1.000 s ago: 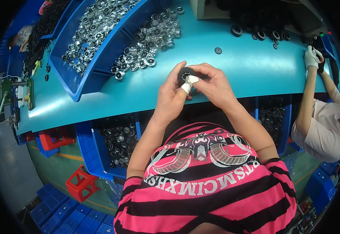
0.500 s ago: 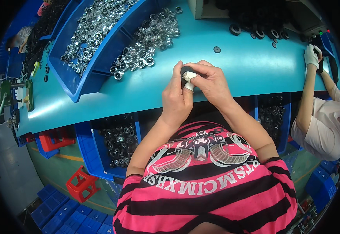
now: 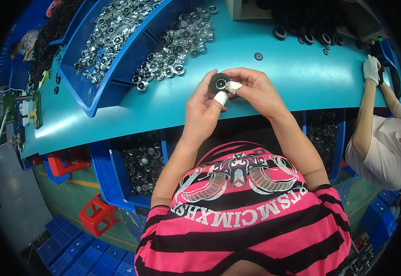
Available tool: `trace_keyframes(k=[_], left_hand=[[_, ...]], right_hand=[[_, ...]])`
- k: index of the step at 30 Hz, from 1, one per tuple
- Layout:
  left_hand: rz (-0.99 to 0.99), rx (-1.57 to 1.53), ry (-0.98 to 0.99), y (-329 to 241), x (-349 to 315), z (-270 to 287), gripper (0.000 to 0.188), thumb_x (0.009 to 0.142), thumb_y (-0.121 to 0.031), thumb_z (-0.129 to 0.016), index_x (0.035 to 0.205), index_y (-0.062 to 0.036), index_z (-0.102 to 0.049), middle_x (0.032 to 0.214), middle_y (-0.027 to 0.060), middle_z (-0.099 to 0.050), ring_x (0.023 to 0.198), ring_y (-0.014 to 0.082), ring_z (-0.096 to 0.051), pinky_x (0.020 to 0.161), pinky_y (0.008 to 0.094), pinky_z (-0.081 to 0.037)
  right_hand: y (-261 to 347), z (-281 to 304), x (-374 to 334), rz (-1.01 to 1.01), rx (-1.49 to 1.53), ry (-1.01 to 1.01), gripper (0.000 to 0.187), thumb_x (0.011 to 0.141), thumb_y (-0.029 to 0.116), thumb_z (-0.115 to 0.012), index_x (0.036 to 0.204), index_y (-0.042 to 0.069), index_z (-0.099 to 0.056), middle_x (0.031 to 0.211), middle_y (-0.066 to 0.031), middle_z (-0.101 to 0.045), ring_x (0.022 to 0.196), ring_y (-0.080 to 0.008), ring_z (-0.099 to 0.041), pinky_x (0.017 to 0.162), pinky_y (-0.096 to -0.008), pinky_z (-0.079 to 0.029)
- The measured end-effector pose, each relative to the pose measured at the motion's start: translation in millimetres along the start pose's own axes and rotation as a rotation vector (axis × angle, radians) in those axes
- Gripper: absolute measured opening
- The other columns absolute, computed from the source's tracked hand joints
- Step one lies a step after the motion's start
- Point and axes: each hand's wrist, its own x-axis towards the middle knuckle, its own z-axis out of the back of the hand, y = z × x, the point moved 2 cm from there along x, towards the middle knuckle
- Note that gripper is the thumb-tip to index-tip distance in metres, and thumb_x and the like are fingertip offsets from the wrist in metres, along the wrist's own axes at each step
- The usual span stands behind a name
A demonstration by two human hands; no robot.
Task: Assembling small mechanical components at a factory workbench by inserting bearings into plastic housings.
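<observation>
Between my two hands, just over the table's near edge, is a small black wheel [image 3: 219,82] with a pale ring around its hub. My left hand [image 3: 203,106] grips it from the left, its white-wrapped thumb under the lower rim. From the right, my right hand [image 3: 254,90] holds the same wheel, with a white-wrapped thumb against its face. The fingers behind the wheel are partly hidden. Beyond my hands, a flat dark disc [image 3: 258,56] lies alone on the teal table [image 3: 292,80].
A blue bin [image 3: 93,102] of clear-and-black wheel hubs stands at the far left, with loose hubs [image 3: 173,53] beside it. Black rings [image 3: 309,38] lie at the back right. Below the edge are bins of black wheels [image 3: 141,161]. A co-worker's gloved hand [image 3: 371,70] is at right.
The wheel has turned so its hub face shows. My thumbs have moved apart from their pressed-together position, and my left hand has shifted slightly left.
</observation>
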Motion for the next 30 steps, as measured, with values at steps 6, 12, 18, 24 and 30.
trace_keyframes(k=[6,12,18,24,30], left_hand=[[0.062,-0.101,-0.004,-2,3,11,0.036,0.101,-0.009,-0.058,0.135,0.0022,-0.055,0.114,0.0108,-0.067,0.084,0.0131,-0.065,0.072,0.0303,-0.060],[0.061,-0.209,0.014,-2,1,5,0.037,0.101,-0.008,-0.058,0.136,0.0028,-0.052,0.110,0.0131,-0.068,0.083,0.0139,-0.067,0.071,0.0300,-0.061],[0.095,-0.131,0.039,-4,3,5,0.033,0.100,-0.006,-0.056,0.132,0.0023,-0.052,0.105,0.0123,-0.067,0.082,0.0133,-0.065,0.066,0.0263,-0.059],[0.118,-0.087,-0.025,0,1,6,0.024,0.100,-0.007,-0.059,0.123,-0.0008,-0.056,0.098,0.0098,-0.068,0.078,0.0118,-0.065,0.060,0.0247,-0.058],[0.096,-0.198,-0.078,6,3,6,0.031,0.099,-0.006,-0.059,0.130,-0.0016,-0.052,0.102,0.0108,-0.067,0.076,0.0118,-0.064,0.061,0.0267,-0.059]], right_hand=[[10,5,-1,0.005,-0.195,-0.034,0.037,0.090,-0.003,-0.060,0.127,-0.002,-0.066,0.110,-0.0095,-0.069,0.095,-0.0136,-0.067,0.084,-0.0264,-0.056],[0,3,-3,0.103,-0.177,-0.027,0.030,0.091,0.000,-0.062,0.120,-0.003,-0.070,0.113,-0.0101,-0.070,0.092,-0.0134,-0.068,0.082,-0.0259,-0.056],[0,-3,-7,0.068,-0.018,-0.061,0.025,0.092,0.004,-0.067,0.117,0.000,-0.072,0.103,-0.0066,-0.070,0.088,-0.0133,-0.068,0.078,-0.0267,-0.057],[-5,-7,-11,0.249,-0.174,-0.081,0.021,0.090,0.001,-0.069,0.110,-0.001,-0.075,0.100,-0.0059,-0.067,0.086,-0.0134,-0.067,0.078,-0.0267,-0.056],[-8,-12,-5,0.315,-0.135,-0.063,0.027,0.091,-0.001,-0.066,0.117,0.000,-0.072,0.100,-0.0059,-0.066,0.092,-0.0134,-0.066,0.079,-0.0253,-0.056]])
